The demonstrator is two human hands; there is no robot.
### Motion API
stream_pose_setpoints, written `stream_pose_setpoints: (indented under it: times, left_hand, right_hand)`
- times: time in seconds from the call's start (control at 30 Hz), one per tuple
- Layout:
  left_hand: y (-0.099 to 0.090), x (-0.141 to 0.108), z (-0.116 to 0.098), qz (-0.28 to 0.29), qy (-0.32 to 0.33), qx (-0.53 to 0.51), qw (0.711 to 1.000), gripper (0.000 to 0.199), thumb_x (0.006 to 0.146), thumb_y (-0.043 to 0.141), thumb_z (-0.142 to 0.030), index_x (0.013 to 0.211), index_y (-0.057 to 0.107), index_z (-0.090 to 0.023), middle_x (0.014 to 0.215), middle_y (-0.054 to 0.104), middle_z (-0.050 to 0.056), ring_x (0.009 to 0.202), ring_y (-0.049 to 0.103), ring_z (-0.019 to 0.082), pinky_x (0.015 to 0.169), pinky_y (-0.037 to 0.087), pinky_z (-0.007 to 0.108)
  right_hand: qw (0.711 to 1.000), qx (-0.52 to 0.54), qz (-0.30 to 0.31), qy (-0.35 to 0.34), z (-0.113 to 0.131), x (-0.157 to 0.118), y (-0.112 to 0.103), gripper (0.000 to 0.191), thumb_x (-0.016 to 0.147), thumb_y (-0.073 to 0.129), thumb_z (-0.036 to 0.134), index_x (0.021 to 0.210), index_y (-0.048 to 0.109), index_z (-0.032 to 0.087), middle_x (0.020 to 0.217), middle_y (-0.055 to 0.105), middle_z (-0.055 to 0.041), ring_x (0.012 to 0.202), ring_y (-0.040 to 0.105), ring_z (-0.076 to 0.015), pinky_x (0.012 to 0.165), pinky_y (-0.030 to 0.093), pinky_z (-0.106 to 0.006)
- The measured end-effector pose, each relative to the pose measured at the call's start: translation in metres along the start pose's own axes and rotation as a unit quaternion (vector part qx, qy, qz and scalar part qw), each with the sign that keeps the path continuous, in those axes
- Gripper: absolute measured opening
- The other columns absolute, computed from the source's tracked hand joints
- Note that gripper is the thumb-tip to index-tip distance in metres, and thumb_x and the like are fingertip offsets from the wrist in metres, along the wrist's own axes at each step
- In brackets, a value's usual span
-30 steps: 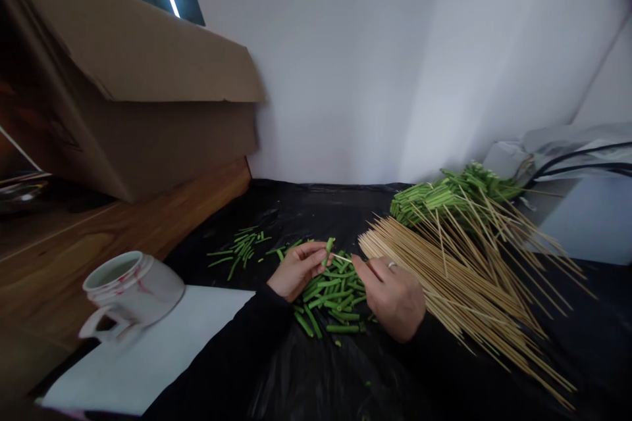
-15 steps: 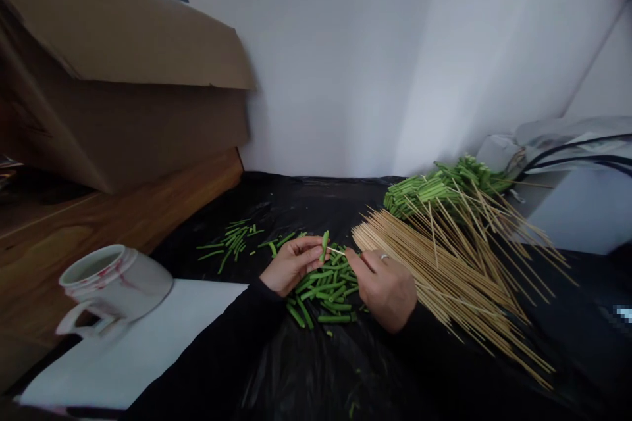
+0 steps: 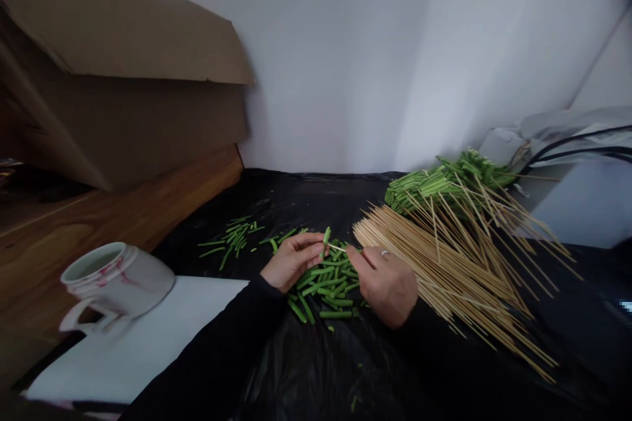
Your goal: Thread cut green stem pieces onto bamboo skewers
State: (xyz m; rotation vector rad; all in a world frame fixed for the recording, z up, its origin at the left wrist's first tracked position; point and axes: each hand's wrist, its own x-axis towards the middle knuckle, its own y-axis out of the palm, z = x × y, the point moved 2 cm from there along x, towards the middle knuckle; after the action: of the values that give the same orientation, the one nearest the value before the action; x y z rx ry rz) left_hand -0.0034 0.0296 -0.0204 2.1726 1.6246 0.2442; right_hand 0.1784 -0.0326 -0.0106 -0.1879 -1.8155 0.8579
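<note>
Between its thumb and fingers, my left hand [image 3: 295,261] pinches a short green stem piece [image 3: 326,237], held upright. My right hand [image 3: 388,283], with a ring on one finger, grips a thin wooden skewer [image 3: 337,247] whose far end meets the green piece. Below both hands lies a pile of cut green pieces [image 3: 326,288] on black plastic. Many bamboo skewers [image 3: 444,263] are spread to the right of my right hand. Behind them rests a bundle of longer green stems [image 3: 444,184].
A white mug [image 3: 118,279] stands on a white sheet [image 3: 148,335] at the left. Behind it is a large cardboard box [image 3: 128,79]. More cut pieces [image 3: 234,238] lie left of centre. Plastic bags and black cables are at the far right.
The view has shifted slightly. Both hands keep nearly the same position and grip, with the green piece now tilted a little to the right.
</note>
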Motion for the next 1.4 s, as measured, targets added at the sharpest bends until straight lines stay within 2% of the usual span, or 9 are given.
stream_pose_setpoints:
  times: [0.23, 0.8, 1.4]
  left_hand:
    - [-0.0011, 0.0001, 0.0010, -0.003, 0.010, 0.002, 1.000, 0.032, 0.056, 0.086, -0.018, 0.085, 0.074, -0.012, 0.075, 0.073, 0.003, 0.067, 0.066, 0.010, 0.065, 0.050, 0.019]
    - [-0.0002, -0.0006, 0.0015, -0.019, 0.003, 0.002, 1.000, 0.032, 0.054, 0.088, -0.019, 0.081, 0.074, -0.012, 0.072, 0.073, 0.004, 0.067, 0.066, 0.011, 0.066, 0.049, 0.021]
    - [-0.0018, -0.0011, 0.0059, -0.026, -0.009, 0.042, 0.999, 0.031, 0.049, 0.090, -0.021, 0.075, 0.075, -0.012, 0.066, 0.072, 0.004, 0.059, 0.062, 0.009, 0.061, 0.047, 0.021]
  right_hand:
    - [1.000, 0.006, -0.023, 0.006, 0.0002, 0.0027, -0.0040, 0.030, 0.088, 0.044, 0.008, 0.107, 0.067, 0.011, 0.071, 0.057, -0.0042, 0.063, 0.046, -0.0153, 0.056, 0.027, -0.031]
    - [1.000, 0.013, 0.007, 0.010, 0.0011, 0.0011, -0.0028, 0.029, 0.086, 0.048, 0.011, 0.109, 0.066, 0.011, 0.074, 0.057, -0.0047, 0.066, 0.049, -0.0169, 0.056, 0.029, -0.031]
    - [1.000, 0.016, -0.002, 0.008, 0.0083, -0.0023, 0.0013, 0.028, 0.084, 0.044, 0.007, 0.104, 0.064, 0.009, 0.072, 0.057, -0.0042, 0.062, 0.049, -0.0168, 0.056, 0.031, -0.032]
